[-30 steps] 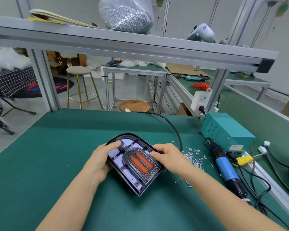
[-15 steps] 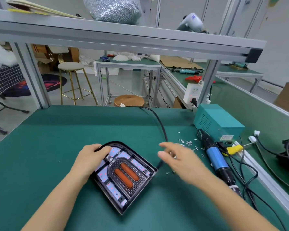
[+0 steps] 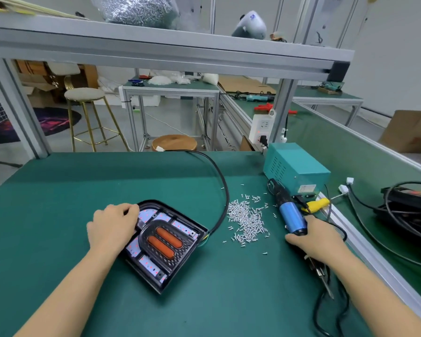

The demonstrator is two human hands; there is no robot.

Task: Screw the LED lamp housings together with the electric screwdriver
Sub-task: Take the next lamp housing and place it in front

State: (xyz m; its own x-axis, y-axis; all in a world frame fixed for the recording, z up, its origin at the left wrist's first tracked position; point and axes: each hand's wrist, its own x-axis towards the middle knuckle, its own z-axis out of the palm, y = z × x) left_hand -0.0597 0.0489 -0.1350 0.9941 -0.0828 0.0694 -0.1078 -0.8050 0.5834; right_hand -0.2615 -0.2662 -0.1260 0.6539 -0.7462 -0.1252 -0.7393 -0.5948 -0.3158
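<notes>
Matt green mat [image 3: 58, 215], glossy housing [image 3: 180, 215]

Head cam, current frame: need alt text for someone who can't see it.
A person's right hand grips a blue electric screwdriver lying on a green bench, while the left hand rests on a black LED lamp housing. A pile of small screws lies between housing and screwdriver, and a teal power box sits behind.
</notes>
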